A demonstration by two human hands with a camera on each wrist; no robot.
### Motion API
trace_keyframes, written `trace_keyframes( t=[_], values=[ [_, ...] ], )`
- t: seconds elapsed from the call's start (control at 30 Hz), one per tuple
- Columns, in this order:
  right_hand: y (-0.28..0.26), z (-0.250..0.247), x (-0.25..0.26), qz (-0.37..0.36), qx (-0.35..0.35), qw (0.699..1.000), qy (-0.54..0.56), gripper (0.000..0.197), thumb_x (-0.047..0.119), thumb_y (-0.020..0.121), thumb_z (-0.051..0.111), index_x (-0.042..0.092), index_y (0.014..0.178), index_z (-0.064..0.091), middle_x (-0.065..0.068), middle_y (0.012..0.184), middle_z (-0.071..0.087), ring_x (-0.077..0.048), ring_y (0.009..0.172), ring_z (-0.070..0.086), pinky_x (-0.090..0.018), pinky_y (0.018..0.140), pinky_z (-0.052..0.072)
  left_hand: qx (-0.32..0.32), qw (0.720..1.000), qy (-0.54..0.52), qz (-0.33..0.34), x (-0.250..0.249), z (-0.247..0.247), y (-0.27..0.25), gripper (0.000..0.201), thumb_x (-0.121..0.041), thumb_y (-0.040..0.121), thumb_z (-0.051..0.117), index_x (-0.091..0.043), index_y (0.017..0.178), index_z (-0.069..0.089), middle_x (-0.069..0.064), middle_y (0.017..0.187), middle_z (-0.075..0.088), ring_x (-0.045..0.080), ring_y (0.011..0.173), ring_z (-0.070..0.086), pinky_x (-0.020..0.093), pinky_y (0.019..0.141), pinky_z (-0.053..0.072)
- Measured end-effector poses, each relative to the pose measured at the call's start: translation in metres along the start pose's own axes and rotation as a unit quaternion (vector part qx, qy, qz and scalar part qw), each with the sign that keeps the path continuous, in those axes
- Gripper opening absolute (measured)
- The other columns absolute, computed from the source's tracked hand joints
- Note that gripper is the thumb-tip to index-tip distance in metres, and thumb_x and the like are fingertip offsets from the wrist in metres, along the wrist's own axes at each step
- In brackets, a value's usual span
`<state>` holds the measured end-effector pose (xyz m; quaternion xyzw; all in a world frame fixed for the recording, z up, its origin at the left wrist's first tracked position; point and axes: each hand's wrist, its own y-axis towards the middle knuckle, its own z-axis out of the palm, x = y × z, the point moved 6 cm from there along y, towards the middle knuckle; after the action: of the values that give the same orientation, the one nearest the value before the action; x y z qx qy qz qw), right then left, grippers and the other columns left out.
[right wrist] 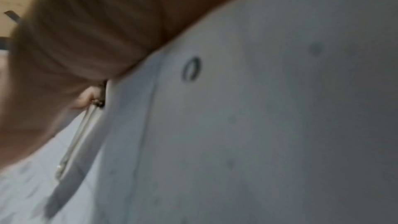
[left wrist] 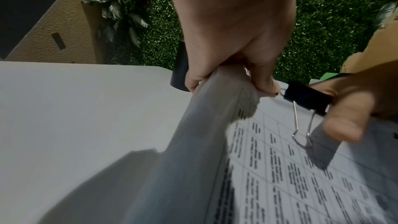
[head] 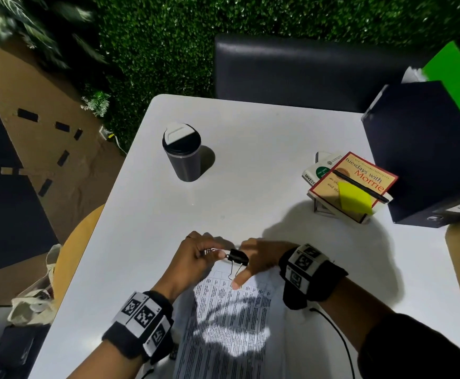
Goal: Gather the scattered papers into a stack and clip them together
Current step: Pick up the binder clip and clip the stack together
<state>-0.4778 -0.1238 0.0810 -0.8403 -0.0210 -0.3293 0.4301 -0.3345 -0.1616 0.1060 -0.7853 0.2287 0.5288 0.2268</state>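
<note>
A stack of printed papers lies on the white table, near its front edge. A black binder clip sits on the stack's far edge, one wire handle folded down onto the top sheet. My left hand pinches the far left corner of the papers, right beside the clip. My right hand holds the clip from the right, its thumb lying on the sheet. In the left wrist view the left hand grips the curled paper edge next to the clip. The right wrist view is blurred and shows paper.
A dark tumbler with a white lid stands at the table's far left. Books with a pen and a yellow note lie at the right, beside a black binder. A black chair stands behind the table.
</note>
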Motion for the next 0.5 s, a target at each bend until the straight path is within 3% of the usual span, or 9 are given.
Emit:
trace_keyframes(
  t=[0.07, 0.1, 0.17, 0.2, 0.27, 0.33, 0.43, 0.5],
  values=[
    [0.001, 0.006, 0.002, -0.023, 0.009, 1.0, -0.01, 0.028, 0.049, 0.07, 0.074, 0.042, 0.07, 0.047, 0.013, 0.07, 0.045, -0.005, 0.063, 0.044, -0.024, 0.061, 0.035, 0.01, 1.0, 0.011, 0.003, -0.002, -0.001, 0.0, 0.018, -0.047, 0.079, 0.069, -0.065, 0.078, 0.067, -0.031, 0.081, 0.069, 0.017, 0.088, 0.06, 0.028, 0.079, 0.043],
    [-0.002, 0.006, 0.002, -0.022, -0.004, 0.999, -0.024, 0.029, 0.052, 0.07, 0.074, 0.036, 0.07, 0.049, 0.011, 0.067, 0.046, -0.006, 0.062, 0.046, -0.026, 0.062, 0.036, 0.02, 1.0, 0.017, 0.007, -0.003, -0.001, 0.0, 0.025, -0.04, 0.081, 0.071, -0.064, 0.078, 0.067, -0.031, 0.079, 0.069, 0.012, 0.085, 0.06, 0.027, 0.077, 0.043],
    [-0.008, -0.001, -0.002, -0.009, -0.064, 0.997, -0.053, 0.037, 0.055, 0.069, 0.073, 0.026, 0.085, 0.057, 0.004, 0.079, 0.061, -0.015, 0.074, 0.057, -0.029, 0.071, 0.042, 0.033, 0.998, 0.05, -0.014, 0.002, -0.001, 0.004, 0.043, -0.022, 0.082, 0.073, -0.065, 0.078, 0.066, -0.034, 0.078, 0.068, -0.001, 0.082, 0.061, 0.027, 0.078, 0.045],
    [-0.012, -0.005, -0.004, 0.0, -0.104, 0.993, -0.063, 0.041, 0.054, 0.069, 0.073, 0.025, 0.097, 0.061, 0.002, 0.091, 0.068, -0.018, 0.085, 0.062, -0.029, 0.077, 0.044, 0.027, 0.996, 0.074, -0.03, 0.006, -0.002, 0.006, 0.046, -0.022, 0.083, 0.073, -0.067, 0.077, 0.064, -0.037, 0.078, 0.066, -0.004, 0.083, 0.061, 0.03, 0.082, 0.046],
    [-0.02, -0.01, -0.011, 0.03, -0.176, 0.98, -0.085, 0.048, 0.045, 0.072, 0.072, 0.028, 0.116, 0.059, -0.001, 0.108, 0.069, -0.021, 0.1, 0.063, -0.029, 0.086, 0.045, 0.019, 0.991, 0.121, -0.044, 0.017, -0.005, 0.009, 0.03, -0.041, 0.08, 0.067, -0.071, 0.08, 0.06, -0.036, 0.081, 0.065, 0.002, 0.092, 0.06, 0.041, 0.094, 0.044],
    [-0.032, -0.011, -0.021, 0.061, -0.244, 0.963, -0.093, 0.053, 0.037, 0.076, 0.07, 0.026, 0.125, 0.054, -0.003, 0.116, 0.065, -0.023, 0.108, 0.059, -0.031, 0.092, 0.044, 0.039, 0.983, 0.173, -0.05, 0.025, -0.006, 0.012, 0.021, -0.058, 0.076, 0.056, -0.069, 0.094, 0.06, -0.026, 0.095, 0.068, 0.015, 0.105, 0.058, 0.05, 0.099, 0.038],
    [-0.055, 0.003, -0.038, 0.094, -0.335, 0.934, -0.087, 0.06, 0.032, 0.075, 0.072, 0.021, 0.13, 0.05, -0.008, 0.126, 0.055, -0.031, 0.112, 0.054, -0.042, 0.091, 0.045, 0.062, 0.95, 0.29, -0.102, 0.028, -0.008, 0.0, 0.062, -0.068, 0.074, 0.057, -0.055, 0.134, 0.044, -0.012, 0.144, 0.045, 0.022, 0.136, 0.031, 0.045, 0.108, 0.024],
    [-0.071, 0.026, -0.045, 0.103, -0.375, 0.917, -0.089, 0.063, 0.029, 0.072, 0.072, 0.015, 0.13, 0.051, -0.013, 0.124, 0.055, -0.036, 0.106, 0.058, -0.045, 0.084, 0.049, 0.058, 0.939, 0.314, -0.126, 0.03, -0.012, -0.022, 0.094, -0.082, 0.061, 0.052, -0.048, 0.145, 0.026, -0.007, 0.155, 0.028, 0.025, 0.142, 0.02, 0.047, 0.109, 0.025]
  ],
)
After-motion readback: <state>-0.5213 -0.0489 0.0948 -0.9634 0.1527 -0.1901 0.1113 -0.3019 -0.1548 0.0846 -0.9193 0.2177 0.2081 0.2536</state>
